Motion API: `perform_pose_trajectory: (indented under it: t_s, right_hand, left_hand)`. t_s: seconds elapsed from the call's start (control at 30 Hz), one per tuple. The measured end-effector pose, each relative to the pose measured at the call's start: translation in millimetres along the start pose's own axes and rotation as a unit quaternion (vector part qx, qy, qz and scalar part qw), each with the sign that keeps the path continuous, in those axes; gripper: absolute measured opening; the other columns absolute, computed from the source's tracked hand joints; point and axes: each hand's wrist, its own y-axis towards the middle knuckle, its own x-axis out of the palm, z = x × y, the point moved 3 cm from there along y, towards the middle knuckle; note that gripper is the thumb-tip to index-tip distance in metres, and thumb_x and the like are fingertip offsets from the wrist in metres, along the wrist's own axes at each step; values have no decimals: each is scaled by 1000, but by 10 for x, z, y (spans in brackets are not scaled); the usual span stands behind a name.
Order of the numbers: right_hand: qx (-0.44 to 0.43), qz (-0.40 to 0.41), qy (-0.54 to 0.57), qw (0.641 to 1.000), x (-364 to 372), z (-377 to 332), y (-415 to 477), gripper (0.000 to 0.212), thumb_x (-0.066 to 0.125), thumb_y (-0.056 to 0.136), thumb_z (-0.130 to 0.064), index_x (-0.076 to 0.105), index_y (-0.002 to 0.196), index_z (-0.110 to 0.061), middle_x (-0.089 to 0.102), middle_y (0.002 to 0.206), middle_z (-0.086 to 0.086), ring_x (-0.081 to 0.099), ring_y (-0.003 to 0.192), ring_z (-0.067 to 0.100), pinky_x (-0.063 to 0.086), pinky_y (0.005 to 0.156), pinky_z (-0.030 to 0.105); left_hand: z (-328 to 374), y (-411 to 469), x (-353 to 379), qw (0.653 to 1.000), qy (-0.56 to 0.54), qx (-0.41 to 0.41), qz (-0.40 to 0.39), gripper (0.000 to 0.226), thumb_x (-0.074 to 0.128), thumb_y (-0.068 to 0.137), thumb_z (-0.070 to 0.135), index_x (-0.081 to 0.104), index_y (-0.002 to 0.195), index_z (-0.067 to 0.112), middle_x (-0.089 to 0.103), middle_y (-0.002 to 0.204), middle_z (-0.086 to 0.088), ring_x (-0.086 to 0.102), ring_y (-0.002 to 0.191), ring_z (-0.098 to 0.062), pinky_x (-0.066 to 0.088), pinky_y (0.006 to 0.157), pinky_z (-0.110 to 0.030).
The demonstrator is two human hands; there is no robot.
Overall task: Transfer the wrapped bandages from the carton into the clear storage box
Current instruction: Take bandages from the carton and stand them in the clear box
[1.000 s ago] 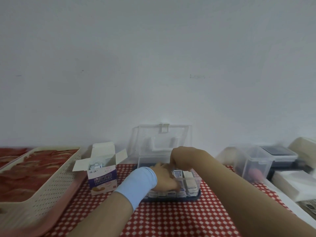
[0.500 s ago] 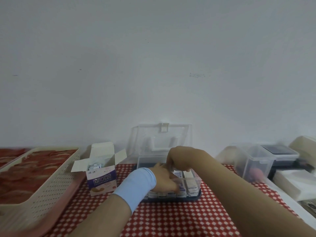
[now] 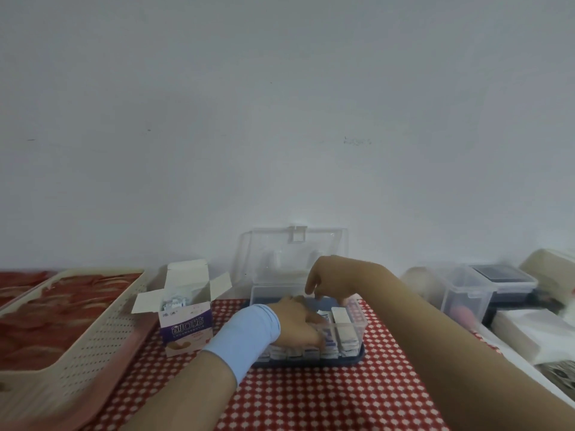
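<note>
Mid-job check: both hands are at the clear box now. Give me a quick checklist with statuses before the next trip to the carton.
1. Clear storage box lid up and out of the way: ok, it stands open behind the box.
2. Carton open and upright: ok, flaps spread, wrapped bandages visible inside.
3. Path from box to carton free: ok, only checkered cloth between them.
4. Left hand free to leave: cannot tell, its fingers are inside the box among the packed rows.
5. Right hand empty: cannot tell, fingers curl down over the box rim.
6. Room left in the box: cannot tell, hands cover much of the inside.
</note>
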Motion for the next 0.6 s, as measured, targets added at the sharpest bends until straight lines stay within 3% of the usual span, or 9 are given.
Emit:
perform_pose_trajectory:
  t_s: [0.1,0.23,0.37,0.47,0.53,0.6]
  right_hand:
    - [-16,42,42,998,-200,-110,-162,29,56,93,-11,73,113,-22,77,97,-6,73,63,16,60,79,31]
    - [-48,129,121,983,-405,-372,-272,24,57,91,-17,75,101,-27,76,86,-10,70,62,10,58,70,27]
    - [-98,149,195,965,-368,-746,-181,18,65,90,-20,77,102,-27,76,91,-11,68,81,4,56,79,24]
    - [-127,146,190,963,-239,-1022,-36,19,66,92,-20,78,106,-24,75,105,-9,67,95,5,52,90,22]
    - [-137,151,178,963,-151,-1218,54,19,66,93,-18,78,107,-23,74,109,-7,66,98,7,51,92,23]
    - [-143,161,167,962,-67,-1406,149,18,66,93,-17,78,106,-23,74,109,-6,66,99,8,50,92,23]
  left_hand:
    - [25,-203,-268,998,-14,23,57,49,55,91,50,53,138,38,47,142,-1,46,130,-24,37,111,-43]
    - [-249,-628,-661,981,-96,13,166,36,53,98,33,58,134,31,56,134,11,51,118,-7,37,104,-25]
    - [-847,-978,-817,947,-119,-66,290,22,54,98,25,69,112,35,66,120,14,59,110,-6,43,102,-28]
    - [-1231,-1144,-747,929,-105,-133,328,18,58,94,21,67,97,37,67,110,11,62,95,-7,49,90,-28]
    - [-1426,-1217,-642,924,-82,-160,338,18,59,95,19,70,96,34,65,108,8,59,88,-7,44,82,-22]
    - [-1585,-1257,-552,920,-70,-167,346,18,61,94,18,75,100,27,67,111,4,60,92,-10,44,86,-21]
